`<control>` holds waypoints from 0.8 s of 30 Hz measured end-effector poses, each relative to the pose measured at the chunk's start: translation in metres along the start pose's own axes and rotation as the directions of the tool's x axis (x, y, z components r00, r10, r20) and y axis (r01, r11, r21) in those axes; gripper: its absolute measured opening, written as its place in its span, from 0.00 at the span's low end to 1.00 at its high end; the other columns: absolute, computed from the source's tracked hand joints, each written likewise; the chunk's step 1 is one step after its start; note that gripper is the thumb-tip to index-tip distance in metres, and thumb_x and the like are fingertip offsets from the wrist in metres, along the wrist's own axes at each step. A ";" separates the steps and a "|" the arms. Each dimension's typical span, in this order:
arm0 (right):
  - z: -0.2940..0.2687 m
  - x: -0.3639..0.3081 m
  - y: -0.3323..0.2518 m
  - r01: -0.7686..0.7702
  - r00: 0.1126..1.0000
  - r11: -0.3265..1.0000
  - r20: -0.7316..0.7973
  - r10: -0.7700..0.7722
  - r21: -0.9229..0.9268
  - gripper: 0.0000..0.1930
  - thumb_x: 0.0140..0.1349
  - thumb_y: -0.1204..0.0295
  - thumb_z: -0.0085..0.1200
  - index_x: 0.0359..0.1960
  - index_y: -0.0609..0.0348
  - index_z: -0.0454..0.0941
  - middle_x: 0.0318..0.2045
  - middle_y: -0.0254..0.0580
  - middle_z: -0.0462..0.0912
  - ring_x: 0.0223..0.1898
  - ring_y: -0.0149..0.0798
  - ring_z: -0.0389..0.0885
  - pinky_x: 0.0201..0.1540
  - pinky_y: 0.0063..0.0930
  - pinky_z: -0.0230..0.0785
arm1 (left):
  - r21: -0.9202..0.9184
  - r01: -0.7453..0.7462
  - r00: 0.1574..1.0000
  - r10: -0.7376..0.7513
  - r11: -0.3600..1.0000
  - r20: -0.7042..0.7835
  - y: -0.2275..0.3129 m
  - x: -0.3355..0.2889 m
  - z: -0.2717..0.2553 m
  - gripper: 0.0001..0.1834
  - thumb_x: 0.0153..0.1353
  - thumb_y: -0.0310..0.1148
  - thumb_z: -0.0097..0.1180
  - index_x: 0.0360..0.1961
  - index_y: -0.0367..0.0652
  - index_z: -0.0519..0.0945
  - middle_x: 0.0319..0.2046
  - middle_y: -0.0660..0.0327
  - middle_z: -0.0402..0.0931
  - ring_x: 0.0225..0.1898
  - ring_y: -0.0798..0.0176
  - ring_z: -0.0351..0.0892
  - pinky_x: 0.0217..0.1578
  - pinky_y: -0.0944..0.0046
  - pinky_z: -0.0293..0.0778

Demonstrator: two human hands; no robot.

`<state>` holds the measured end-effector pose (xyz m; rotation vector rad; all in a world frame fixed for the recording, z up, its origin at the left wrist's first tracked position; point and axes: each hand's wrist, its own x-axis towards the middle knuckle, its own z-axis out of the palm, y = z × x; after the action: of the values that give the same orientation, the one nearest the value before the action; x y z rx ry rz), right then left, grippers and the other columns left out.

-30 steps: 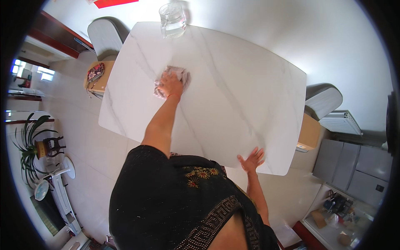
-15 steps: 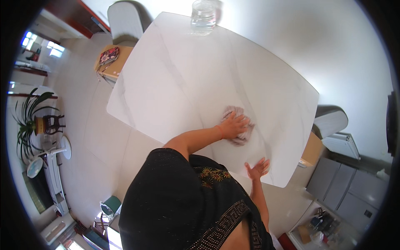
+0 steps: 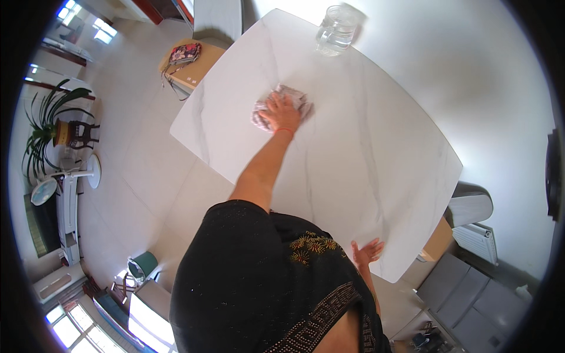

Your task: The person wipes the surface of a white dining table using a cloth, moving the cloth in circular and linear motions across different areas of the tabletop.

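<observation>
A crumpled pinkish-white checked cloth (image 3: 304,109) lies on the white marble-patterned table (image 3: 341,147), towards its left side. My left hand (image 3: 281,113) holds it against the tabletop, palm down, with the fingers over the fabric. A red string circles that wrist. Close to the near right corner of the table, my right hand (image 3: 368,252) rests with its fingers apart and nothing in it. Near the far edge stands a clear glass jug (image 3: 336,30) with water in it.
A tan chair seat (image 3: 203,62) with a flowered pouch (image 3: 185,53) juts out at the table's left edge. Another chair (image 3: 471,207) stands on the right, by a white radiator (image 3: 475,242). A white wall runs along the far right side.
My left hand has slid the cloth from the near middle of the table leftward and away from me. My right hand has stayed near the close corner. The view has shifted.
</observation>
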<state>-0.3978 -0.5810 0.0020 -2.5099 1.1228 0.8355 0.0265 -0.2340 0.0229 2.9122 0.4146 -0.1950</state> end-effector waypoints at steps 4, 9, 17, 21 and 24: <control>0.005 0.008 0.005 0.001 1.000 0.999 -0.001 -0.001 -0.035 0.68 0.41 0.25 0.49 0.69 0.58 0.23 0.69 0.58 0.19 0.70 0.55 0.14 0.64 0.67 0.19 | -0.033 -0.324 0.946 0.325 0.945 0.013 0.042 -0.054 0.034 0.25 0.63 0.42 0.44 0.63 0.58 0.65 0.70 0.52 0.46 0.68 0.41 0.46 0.57 0.23 0.44; 0.004 0.007 0.007 -0.003 1.000 1.000 -0.004 0.002 -0.028 0.68 0.41 0.24 0.48 0.70 0.57 0.24 0.69 0.59 0.20 0.71 0.55 0.15 0.64 0.67 0.19 | -0.060 -0.710 0.704 0.708 0.702 -0.052 0.017 -0.115 0.044 0.23 0.59 0.44 0.49 0.56 0.55 0.71 0.67 0.51 0.51 0.68 0.40 0.46 0.57 0.23 0.44; 0.009 0.010 0.014 -0.008 0.999 1.000 -0.036 0.008 0.009 0.68 0.40 0.24 0.48 0.70 0.52 0.24 0.70 0.55 0.19 0.71 0.54 0.15 0.65 0.65 0.18 | -0.108 -0.647 0.754 0.654 0.755 0.059 0.012 -0.132 0.007 0.37 0.48 0.60 0.57 0.57 0.53 0.70 0.67 0.51 0.51 0.70 0.44 0.43 0.58 0.20 0.38; 0.012 0.014 0.010 0.016 0.999 1.000 -0.038 -0.015 0.017 0.68 0.39 0.24 0.49 0.70 0.51 0.23 0.70 0.53 0.17 0.70 0.53 0.13 0.65 0.65 0.17 | -0.086 -0.651 0.752 0.656 0.754 0.064 -0.010 -0.128 0.014 0.38 0.48 0.61 0.57 0.58 0.54 0.70 0.67 0.53 0.51 0.69 0.44 0.45 0.57 0.20 0.40; 0.024 0.023 0.026 -0.008 0.996 1.000 -0.092 0.007 -0.012 0.69 0.39 0.24 0.50 0.70 0.51 0.23 0.69 0.53 0.17 0.70 0.53 0.12 0.65 0.64 0.16 | -0.104 -0.642 0.765 0.643 0.760 -0.022 -0.031 -0.107 0.009 0.32 0.52 0.60 0.53 0.53 0.53 0.74 0.65 0.56 0.57 0.67 0.45 0.51 0.53 0.24 0.50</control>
<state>-0.4149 -0.6012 -0.0312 -2.5798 1.1594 0.7383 -0.0848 -0.2347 0.0259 2.7471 -0.5770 -0.0817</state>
